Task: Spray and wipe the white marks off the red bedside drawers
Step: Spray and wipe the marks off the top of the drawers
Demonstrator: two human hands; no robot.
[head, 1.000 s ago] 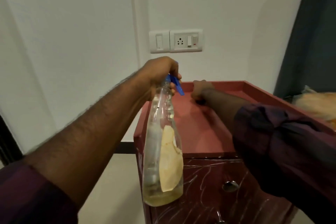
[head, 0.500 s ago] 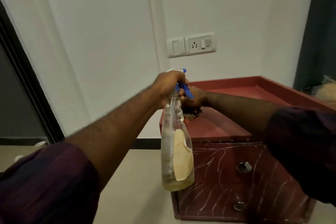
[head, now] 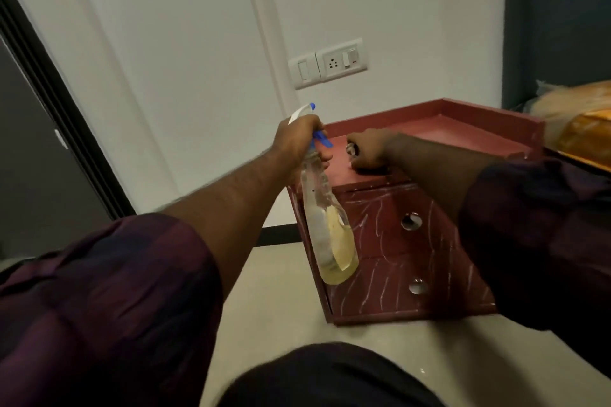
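Observation:
The red bedside drawers stand against the white wall, and white scribbled marks cover both drawer fronts. Each front has a round metal knob, the upper knob and the lower knob. My left hand grips the neck of a clear spray bottle with a blue trigger and a little yellowish liquid. The bottle hangs in front of the unit's left front corner. My right hand rests on the front left of the top, its fingers curled round a small dark cloth that is mostly hidden.
A raised rim runs round the top of the unit. A switch and socket plate sits on the wall above it. A dark door frame stands at the left and orange bedding at the right. My knee is low over the beige floor.
The view has pulled back and down, showing both drawer fronts. My right hand slid from the back of the top to its front left corner. My left hand still holds the bottle.

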